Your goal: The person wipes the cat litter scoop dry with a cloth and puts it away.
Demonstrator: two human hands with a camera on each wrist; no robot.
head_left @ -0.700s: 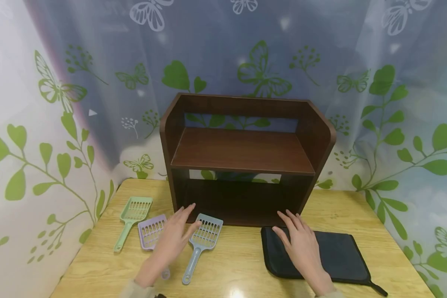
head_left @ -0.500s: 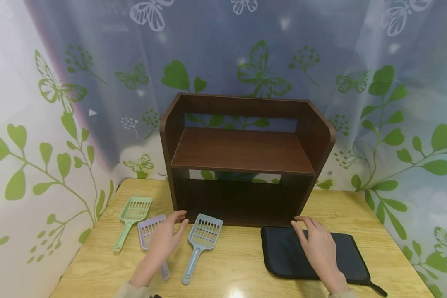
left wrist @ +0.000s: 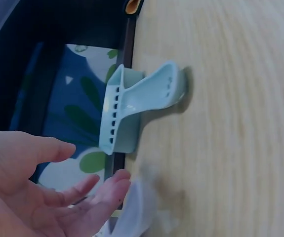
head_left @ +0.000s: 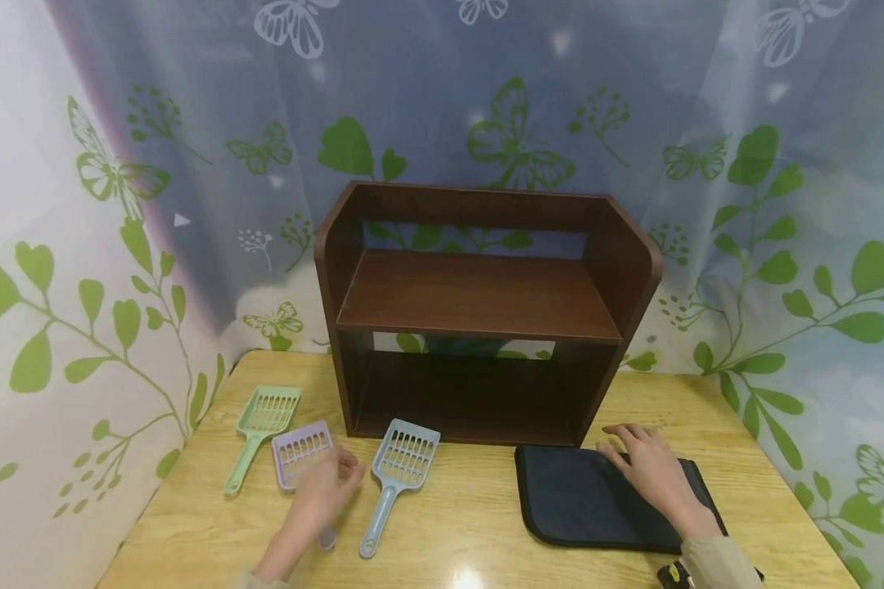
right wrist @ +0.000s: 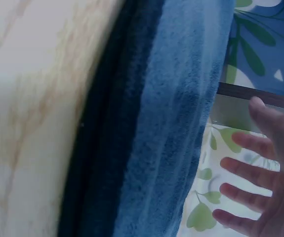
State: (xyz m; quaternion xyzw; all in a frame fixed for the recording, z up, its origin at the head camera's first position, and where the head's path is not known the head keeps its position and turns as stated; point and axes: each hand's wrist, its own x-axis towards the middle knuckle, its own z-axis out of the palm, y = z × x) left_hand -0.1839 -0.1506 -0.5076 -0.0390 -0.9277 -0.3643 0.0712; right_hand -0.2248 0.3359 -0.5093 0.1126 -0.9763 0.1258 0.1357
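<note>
In the head view my left hand [head_left: 322, 495] hovers over the purple litter scoop [head_left: 299, 450], covering part of its handle. Its fingers look loosely bent in the left wrist view, holding nothing, with the purple scoop blurred beneath them. To its right lies the blue litter scoop [head_left: 405, 462], slotted basin [left wrist: 116, 116] towards the shelf, handle towards me. A green litter scoop [head_left: 268, 413] lies at the far left. My right hand [head_left: 654, 473] is over the right part of a flat black-edged dark blue pad [head_left: 575, 499], fingers spread and relaxed, gripping nothing.
A dark brown two-tier shelf [head_left: 479, 298] stands at the back of the wooden table [head_left: 442, 523], its front edge close behind the blue scoop and the pad. A butterfly-patterned curtain [head_left: 442, 106] hangs behind and along both sides.
Both hands have drawn away from the shelf's lower front: the left back towards me over the purple scoop, the right outward over the pad. The scoops, pad and shelf stay in place.
</note>
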